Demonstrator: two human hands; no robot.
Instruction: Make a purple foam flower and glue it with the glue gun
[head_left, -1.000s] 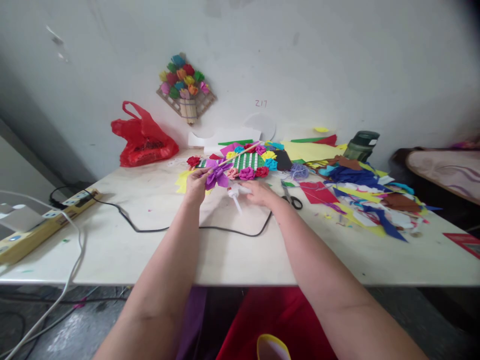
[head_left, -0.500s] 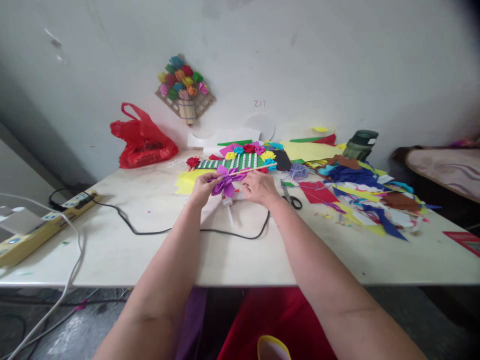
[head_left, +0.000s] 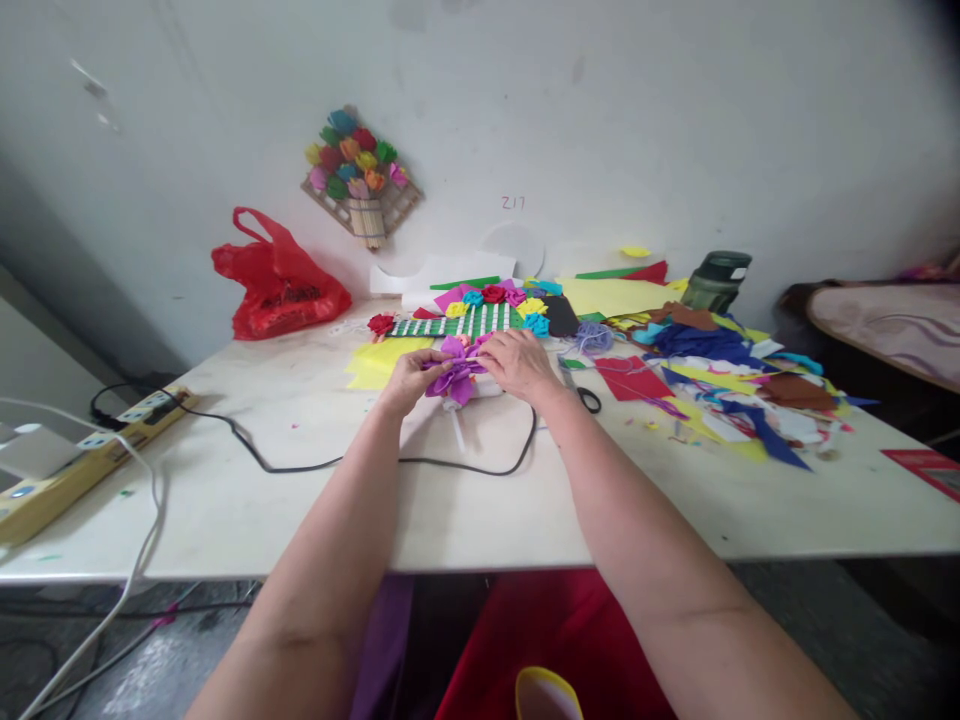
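Note:
A purple paper flower (head_left: 454,378) is held above the table, its petals spread. My left hand (head_left: 415,380) pinches it at the left side, thumb and fingers pressed together. My right hand (head_left: 519,362) is closed at the flower's right side, fingers bent over a thin wooden stick (head_left: 472,360) that lies across the petals; most of the stick is hidden. Beneath the flower lies a white glue gun (head_left: 452,405), partly covered, with a pale glue stick out of its back. Right behind my hands lies a green-and-white woven guitar shape (head_left: 480,321) edged with paper roses.
Scissors (head_left: 589,400) and a heap of paper scraps (head_left: 720,370) lie to the right, with a green bottle (head_left: 716,282) behind. At left are a red plastic bag (head_left: 279,285) and a power strip (head_left: 97,455). A black cord (head_left: 300,468) crosses the table.
My right hand has moved left against the flower, its fingers now over the stick that showed in full before. The flower has turned slightly in my left hand. The view has shifted a little.

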